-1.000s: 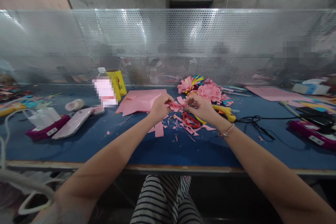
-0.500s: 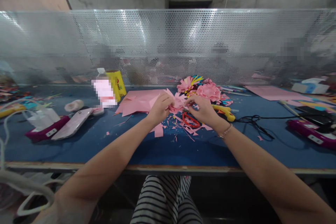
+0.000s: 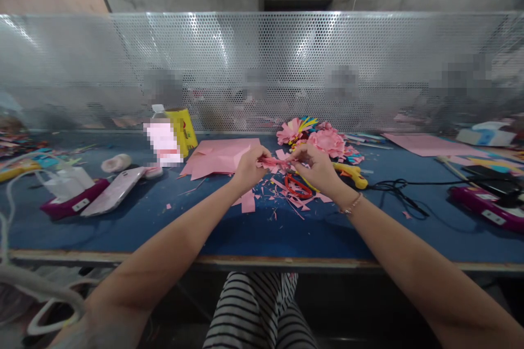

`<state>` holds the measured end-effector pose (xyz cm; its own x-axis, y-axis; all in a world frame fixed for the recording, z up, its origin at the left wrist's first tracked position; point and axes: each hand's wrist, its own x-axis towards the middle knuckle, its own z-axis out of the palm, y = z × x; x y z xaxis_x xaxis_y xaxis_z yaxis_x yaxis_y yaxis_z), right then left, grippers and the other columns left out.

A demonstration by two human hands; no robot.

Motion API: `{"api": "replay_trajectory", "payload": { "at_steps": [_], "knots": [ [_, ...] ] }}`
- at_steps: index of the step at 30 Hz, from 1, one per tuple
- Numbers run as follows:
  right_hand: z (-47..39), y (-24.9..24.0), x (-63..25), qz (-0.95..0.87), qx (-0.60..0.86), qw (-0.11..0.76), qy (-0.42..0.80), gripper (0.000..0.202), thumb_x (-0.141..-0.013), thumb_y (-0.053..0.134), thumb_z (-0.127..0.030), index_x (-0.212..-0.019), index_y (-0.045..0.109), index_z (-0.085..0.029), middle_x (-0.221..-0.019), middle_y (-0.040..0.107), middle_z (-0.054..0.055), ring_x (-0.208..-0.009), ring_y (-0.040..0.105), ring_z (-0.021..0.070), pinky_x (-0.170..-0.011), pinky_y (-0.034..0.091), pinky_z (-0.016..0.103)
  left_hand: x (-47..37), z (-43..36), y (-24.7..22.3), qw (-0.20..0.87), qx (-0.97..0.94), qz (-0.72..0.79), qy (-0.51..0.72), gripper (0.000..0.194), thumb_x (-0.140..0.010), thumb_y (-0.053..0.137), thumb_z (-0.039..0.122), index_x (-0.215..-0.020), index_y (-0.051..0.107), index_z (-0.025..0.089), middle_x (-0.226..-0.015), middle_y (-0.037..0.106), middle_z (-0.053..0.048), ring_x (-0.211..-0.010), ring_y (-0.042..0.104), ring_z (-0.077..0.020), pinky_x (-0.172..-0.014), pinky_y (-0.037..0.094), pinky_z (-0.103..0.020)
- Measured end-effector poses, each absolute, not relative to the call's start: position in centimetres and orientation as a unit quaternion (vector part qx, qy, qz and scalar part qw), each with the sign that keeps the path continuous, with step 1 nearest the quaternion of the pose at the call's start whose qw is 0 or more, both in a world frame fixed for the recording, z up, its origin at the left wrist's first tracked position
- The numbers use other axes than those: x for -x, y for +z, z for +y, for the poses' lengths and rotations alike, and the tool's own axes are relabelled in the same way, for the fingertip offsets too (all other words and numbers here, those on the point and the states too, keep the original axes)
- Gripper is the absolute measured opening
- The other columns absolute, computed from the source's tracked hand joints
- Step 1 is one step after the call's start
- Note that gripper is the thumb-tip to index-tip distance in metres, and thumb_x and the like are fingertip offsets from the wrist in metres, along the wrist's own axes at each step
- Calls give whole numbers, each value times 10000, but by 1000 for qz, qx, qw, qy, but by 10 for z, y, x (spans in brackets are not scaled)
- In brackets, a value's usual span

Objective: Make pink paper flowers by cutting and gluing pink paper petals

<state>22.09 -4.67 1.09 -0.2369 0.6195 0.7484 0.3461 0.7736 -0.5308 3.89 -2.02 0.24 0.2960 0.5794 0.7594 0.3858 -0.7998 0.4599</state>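
Between my hands, just above the table, is a pink paper flower (image 3: 273, 162), seen almost edge-on. My left hand (image 3: 252, 166) pinches its left side. At its right side, my right hand (image 3: 311, 164) has thumb and fingers closed on the paper edge. Red-handled scissors (image 3: 298, 187) lie under my right hand amid pink paper scraps (image 3: 248, 202). Behind my right hand sit finished-looking pink paper flowers (image 3: 326, 140) with blue and yellow strips. Pink paper sheets (image 3: 219, 155) are stacked beyond my left hand. A yellow glue gun (image 3: 352, 174) lies right of my right hand, partly hidden.
A phone (image 3: 112, 192) leans on a purple power strip (image 3: 73, 199) at left. A bottle (image 3: 162, 139) and yellow box (image 3: 184, 131) stand behind. Black cable (image 3: 399, 182) runs to another purple power strip (image 3: 487, 210). A perforated metal screen (image 3: 262, 65) closes the back.
The pink paper flower has tipped from facing up and spread out to nearly edge-on, and sits slightly lower. Both hands stay in about the same place.
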Motion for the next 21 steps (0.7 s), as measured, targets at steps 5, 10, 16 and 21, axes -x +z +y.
{"api": "replay_trajectory", "payload": {
  "at_steps": [5, 10, 16, 21],
  "knots": [
    [-43, 10, -219, -743, 322, 548, 212, 154, -686, 553, -246, -804, 467, -196, -762, 565, 16, -718, 556, 127, -688, 462, 297, -43, -19, -1, 179, -762, 328, 529, 143, -648, 568, 234, -732, 470, 172, -658, 491, 22, -596, 442, -82, -569, 365, -215],
    [-40, 9, -220, -736, 334, 542, 232, 155, -690, 553, -264, -816, 492, -197, -758, 582, 20, -731, 572, 131, -708, 474, 310, -44, -21, 4, 153, -754, 359, 528, 167, -623, 595, 242, -737, 499, 166, -665, 504, 18, -617, 449, -89, -592, 368, -224],
    [-38, 10, -219, -723, 339, 548, 249, 154, -687, 558, -259, -819, 504, -200, -784, 592, 21, -760, 569, 123, -716, 480, 297, -45, -24, 9, 150, -743, 379, 530, 186, -615, 606, 258, -739, 513, 154, -669, 510, 12, -629, 449, -95, -606, 368, -231],
    [-40, 11, -218, -708, 346, 555, 267, 158, -676, 567, -257, -807, 505, -195, -772, 591, 19, -735, 566, 120, -690, 486, 292, -45, -22, 6, 167, -739, 383, 529, 200, -616, 608, 273, -757, 527, 155, -683, 525, 10, -644, 466, -99, -601, 373, -229]
  ]
}}
